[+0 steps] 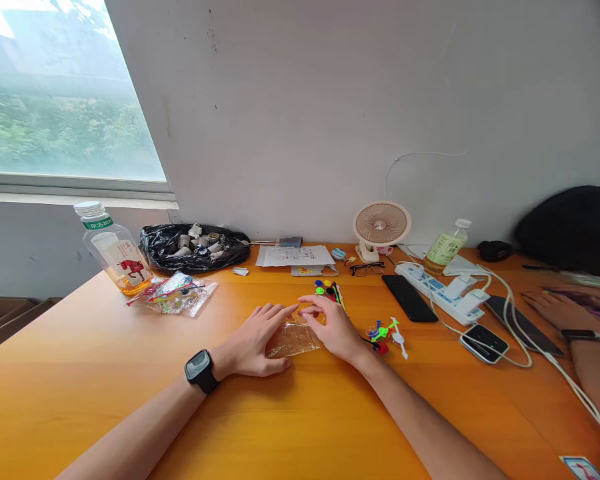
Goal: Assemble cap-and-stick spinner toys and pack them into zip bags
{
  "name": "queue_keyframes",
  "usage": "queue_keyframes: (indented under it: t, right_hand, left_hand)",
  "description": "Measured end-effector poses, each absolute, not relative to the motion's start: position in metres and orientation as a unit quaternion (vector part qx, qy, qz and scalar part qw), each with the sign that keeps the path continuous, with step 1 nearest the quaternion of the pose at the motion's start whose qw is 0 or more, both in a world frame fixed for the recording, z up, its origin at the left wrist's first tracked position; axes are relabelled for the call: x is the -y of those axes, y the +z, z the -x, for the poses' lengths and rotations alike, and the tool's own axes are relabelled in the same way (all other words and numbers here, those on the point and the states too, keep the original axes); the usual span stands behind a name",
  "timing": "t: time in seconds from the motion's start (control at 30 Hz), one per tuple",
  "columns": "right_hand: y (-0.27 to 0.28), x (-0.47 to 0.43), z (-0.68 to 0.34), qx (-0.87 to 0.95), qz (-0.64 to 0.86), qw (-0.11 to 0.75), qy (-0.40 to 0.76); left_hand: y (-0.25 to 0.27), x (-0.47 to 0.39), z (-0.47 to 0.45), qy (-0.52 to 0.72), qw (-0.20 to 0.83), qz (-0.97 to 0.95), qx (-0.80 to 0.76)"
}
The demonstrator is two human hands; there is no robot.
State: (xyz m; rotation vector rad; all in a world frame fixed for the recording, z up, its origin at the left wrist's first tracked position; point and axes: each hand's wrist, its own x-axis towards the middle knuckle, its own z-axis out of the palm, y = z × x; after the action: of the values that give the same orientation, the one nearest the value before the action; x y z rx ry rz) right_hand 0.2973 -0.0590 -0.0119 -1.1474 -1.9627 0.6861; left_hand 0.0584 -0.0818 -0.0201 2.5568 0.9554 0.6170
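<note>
A clear, crinkled plastic bag (294, 340) lies on the wooden table between my two hands. My left hand (253, 341), with a black watch (200, 369) on the wrist, rests at the bag's left end; its fingers are stretched out and its thumb is spread away from them. Over the right end is my right hand (333, 328), its fingers curved and apart from the thumb. Just behind it lie small coloured round pieces (325, 288), partly hidden by the hand. To the right of my right hand is a cluster of small coloured plastic parts (383, 333).
Left stand a large bottle (115, 250), plastic packets (180, 293) and a black bag (153, 247) of scraps. Along the back are papers (295, 255), glasses (367, 268) and a fan (381, 227). A phone (410, 298), power strip (437, 293) and cables are right, near another person's hands (550, 310).
</note>
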Motion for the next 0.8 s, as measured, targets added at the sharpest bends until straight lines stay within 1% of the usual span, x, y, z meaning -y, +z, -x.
queue_keyframes:
  t: [0.07,0.1,0.17,0.23,0.33,0.4,0.53,0.67,0.73,0.8]
  right_hand:
    - [0.002,0.055,-0.315,0.775,0.459,0.358,0.247]
    - [0.011,0.054,-0.327,0.782,0.478,0.336,0.219]
    - [0.027,0.052,-0.354,0.803,0.518,0.236,0.175]
    - [0.039,0.051,-0.378,0.814,0.531,0.116,0.203]
    - [0.046,0.053,-0.4,0.794,0.563,0.047,0.224]
    - [0.045,0.054,-0.403,0.787,0.572,0.038,0.226]
    - [0.034,0.05,-0.392,0.796,0.548,0.065,0.248]
    - [0.028,0.047,-0.383,0.802,0.519,0.07,0.286]
    - [0.032,0.049,-0.382,0.798,0.508,0.104,0.309]
    - [0.04,0.051,-0.381,0.78,0.493,0.175,0.343]
  left_hand:
    - [-0.018,0.082,-0.058,0.213,0.173,-0.897,-0.347]
    - [-0.017,0.082,-0.058,0.213,0.173,-0.895,-0.352]
    - [-0.016,0.082,-0.057,0.213,0.174,-0.893,-0.356]
    - [-0.016,0.082,-0.057,0.215,0.175,-0.893,-0.356]
    - [-0.017,0.081,-0.057,0.219,0.179,-0.892,-0.354]
    - [-0.018,0.08,-0.057,0.224,0.185,-0.89,-0.351]
    - [-0.018,0.079,-0.056,0.23,0.201,-0.888,-0.344]
    - [-0.018,0.079,-0.055,0.24,0.223,-0.882,-0.34]
    - [-0.018,0.079,-0.054,0.245,0.242,-0.875,-0.341]
    - [-0.018,0.078,-0.051,0.252,0.272,-0.861,-0.347]
